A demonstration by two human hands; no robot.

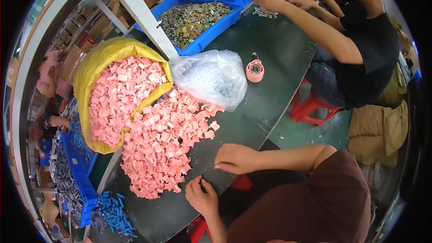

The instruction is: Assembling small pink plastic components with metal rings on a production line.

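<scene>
My left hand (202, 195) is at the table's near edge, beside the lower right of a heap of small pink plastic pieces (157, 148). Its thumb and fingers are apart, and nothing shows between them. Just up and to the right, my right hand (236, 158) hovers by the same edge with its fingers curled in. Whatever those fingers may hold is hidden. More pink pieces fill a yellow sack (94, 54) lying open against the heap. Behind the heap rests a clear plastic bag (211, 78) of tiny pale parts.
A round pink part with a dark centre (255, 71) stands alone on the dark green table (274, 40). A blue bin (198, 45) of small metallic parts is at the back. Blue cylinders (114, 211) lie lower left. At right a co-worker (360, 49) sits on a red stool (310, 108).
</scene>
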